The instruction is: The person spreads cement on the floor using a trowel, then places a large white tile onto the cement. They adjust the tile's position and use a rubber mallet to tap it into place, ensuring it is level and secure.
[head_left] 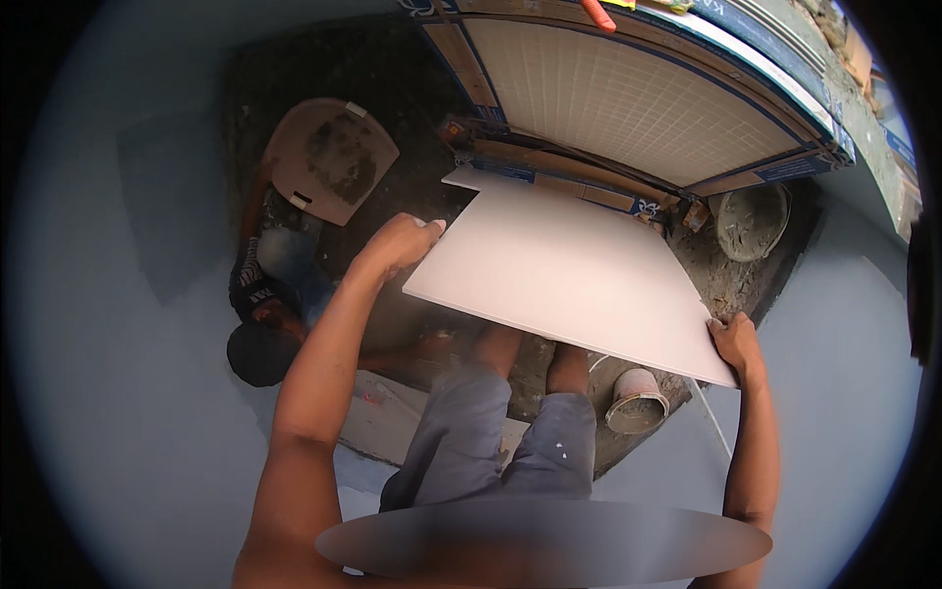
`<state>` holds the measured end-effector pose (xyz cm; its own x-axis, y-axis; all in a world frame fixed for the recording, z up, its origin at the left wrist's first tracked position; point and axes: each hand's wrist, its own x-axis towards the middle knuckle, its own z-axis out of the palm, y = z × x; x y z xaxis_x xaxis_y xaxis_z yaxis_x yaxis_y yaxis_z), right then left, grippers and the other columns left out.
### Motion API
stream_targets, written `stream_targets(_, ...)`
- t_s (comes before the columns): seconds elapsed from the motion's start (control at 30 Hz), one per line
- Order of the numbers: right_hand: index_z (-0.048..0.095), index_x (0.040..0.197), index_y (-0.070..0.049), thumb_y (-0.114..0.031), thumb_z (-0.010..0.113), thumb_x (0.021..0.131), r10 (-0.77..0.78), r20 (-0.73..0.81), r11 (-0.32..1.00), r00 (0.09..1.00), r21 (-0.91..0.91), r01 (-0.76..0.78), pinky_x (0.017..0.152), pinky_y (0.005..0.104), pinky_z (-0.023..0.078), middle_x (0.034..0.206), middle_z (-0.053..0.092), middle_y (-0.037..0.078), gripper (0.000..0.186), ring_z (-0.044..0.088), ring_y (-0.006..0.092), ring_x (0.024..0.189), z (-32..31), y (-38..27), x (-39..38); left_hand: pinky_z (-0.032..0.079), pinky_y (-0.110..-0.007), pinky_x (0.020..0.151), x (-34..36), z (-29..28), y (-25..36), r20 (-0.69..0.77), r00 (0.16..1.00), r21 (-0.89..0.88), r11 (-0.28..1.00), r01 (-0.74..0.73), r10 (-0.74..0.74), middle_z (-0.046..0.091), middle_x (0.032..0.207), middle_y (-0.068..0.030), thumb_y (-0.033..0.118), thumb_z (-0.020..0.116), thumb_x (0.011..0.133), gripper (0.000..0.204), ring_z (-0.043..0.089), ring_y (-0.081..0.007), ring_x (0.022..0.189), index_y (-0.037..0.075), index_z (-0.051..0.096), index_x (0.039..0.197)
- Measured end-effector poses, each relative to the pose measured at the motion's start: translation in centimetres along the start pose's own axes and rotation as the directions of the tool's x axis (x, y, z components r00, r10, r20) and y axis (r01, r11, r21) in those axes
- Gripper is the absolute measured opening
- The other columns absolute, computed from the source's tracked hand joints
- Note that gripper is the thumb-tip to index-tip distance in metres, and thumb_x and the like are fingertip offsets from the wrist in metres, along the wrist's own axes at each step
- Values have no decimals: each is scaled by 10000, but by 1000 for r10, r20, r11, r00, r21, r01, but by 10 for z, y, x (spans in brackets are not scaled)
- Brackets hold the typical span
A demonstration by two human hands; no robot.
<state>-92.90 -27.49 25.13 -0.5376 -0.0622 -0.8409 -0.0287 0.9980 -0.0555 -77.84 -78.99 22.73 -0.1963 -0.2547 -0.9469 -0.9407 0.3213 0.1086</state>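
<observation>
My left grip [402,244] and right grip [736,344] are clamped on opposite sides of this pale tile [564,265] in front of my legs [567,373], likely heavy, stiff and brittle, best held by both edges.

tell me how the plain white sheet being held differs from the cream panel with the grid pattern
Surface: the white sheet looks plain, while the cream panel shows a grid of fine lines.
Edges: the white sheet's near edge is bare; the cream panel is bordered by brown-and-blue packaging.
Support: the left grip and right grip hold the white sheet; neither touches the cream panel.
Both are pale and flat.
</observation>
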Motion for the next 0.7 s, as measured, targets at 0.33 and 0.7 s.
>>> stream_targets(0.33, 657, 833, 104, -265, 601, 854, -65, 52, 979, 997, -191, 74, 656, 472, 482, 766, 619, 325, 374, 672, 394, 720, 21, 37, 30, 441, -278, 620, 1, 14, -89, -117, 985, -536, 843, 45, -127, 585, 737, -22, 390, 567, 950, 403, 523, -110, 659, 6, 686, 973)
stream_targets(0.7, 674, 912, 65, -334, 531, 916, 89, 233, 970, 968, -239, -32, 802, 494, 493, 895, 626, 342, 424, 628, 481, 918, 21, -25, 31, 466, -363, 710, 1, 20, -76, -138, 990, -532, 845, -54, -24, 642, 787, -100, 402, 535, 954, 445, 584, -212, 728, -21, 671, 961)
